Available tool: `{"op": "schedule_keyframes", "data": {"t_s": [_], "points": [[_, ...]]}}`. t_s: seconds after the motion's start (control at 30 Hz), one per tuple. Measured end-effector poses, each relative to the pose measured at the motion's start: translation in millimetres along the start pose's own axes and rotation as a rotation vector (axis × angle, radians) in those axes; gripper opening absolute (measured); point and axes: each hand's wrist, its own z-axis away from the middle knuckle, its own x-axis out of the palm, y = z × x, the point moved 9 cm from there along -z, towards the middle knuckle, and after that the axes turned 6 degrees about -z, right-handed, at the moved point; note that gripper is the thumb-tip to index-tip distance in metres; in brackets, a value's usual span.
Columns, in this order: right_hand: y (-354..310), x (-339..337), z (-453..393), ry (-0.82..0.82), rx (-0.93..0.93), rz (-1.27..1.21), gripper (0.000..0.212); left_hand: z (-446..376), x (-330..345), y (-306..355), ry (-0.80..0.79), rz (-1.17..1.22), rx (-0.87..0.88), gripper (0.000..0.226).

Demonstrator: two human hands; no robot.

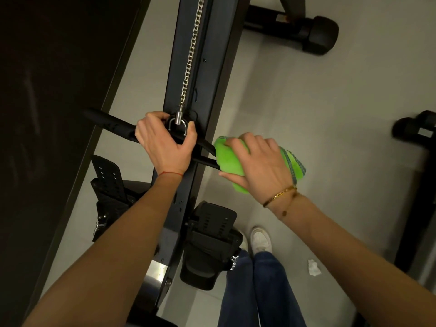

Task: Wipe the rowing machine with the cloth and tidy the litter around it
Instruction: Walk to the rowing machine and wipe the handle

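Left hand grips the pull handle at its middle, by the chain, likely steadying it. Right hand wraps the green cloth round the handle's right end to wipe it. Paper scrap lies on the floor near the shoes.

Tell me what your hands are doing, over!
Left hand grips handle at centre. Right hand wraps cloth round handle's right end. Litter on floor, untouched. Nothing blocking.

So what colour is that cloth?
Bright green with a blue-green stitched edge; the cloth shows best in the head view.
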Motion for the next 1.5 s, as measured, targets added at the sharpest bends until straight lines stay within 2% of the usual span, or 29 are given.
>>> {"op": "schedule_keyframes", "data": {"t_s": [0.23, 0.37, 0.43, 0.53, 0.7, 0.93, 1.17, 1.37, 1.5], "points": [[47.7, -12.6, 45.5, 0.004, 0.069, -0.01, 0.063, 0.1, -0.6, 1.7, -0.004, 0.003, -0.001, 0.047], [-9.1, -5.9, -3.2, 0.045, 0.01, -0.05, 0.065, -1.1, 0.5, -0.1, 0.003, -0.019, 0.008, 0.047], [-31.6, 0.5, -25.1, 0.049, 0.037, -0.051, 0.066, -0.9, 1.5, -0.5, -0.005, -0.015, 0.018, 0.048], [-13.0, 1.4, -11.6, 0.017, 0.061, -0.073, 0.064, -0.2, 1.3, -0.7, -0.01, -0.003, 0.026, 0.048], [40.4, -12.9, 43.0, 0.0, 0.064, 0.024, 0.064, -1.4, 1.4, 0.3, -0.017, -0.001, 0.029, 0.047], [-12.5, 3.3, -9.2, -0.001, 0.057, -0.02, 0.063, -0.4, 1.2, -0.2, 0.01, -0.027, 0.044, 0.047], [44.4, -12.1, 31.6, -0.017, 0.123, -0.069, 0.067, -0.3, 0.4, 0.0, 0.005, -0.015, 0.033, 0.046], [-20.3, 3.5, -19.7, 0.003, 0.053, -0.024, 0.068, -0.6, 1.0, 0.1, 0.019, -0.036, 0.051, 0.046], [16.2, -2.1, 14.5, -0.023, 0.068, -0.058, 0.066, -0.1, 0.7, 0.6, 0.01, -0.022, 0.05, 0.046]]}}
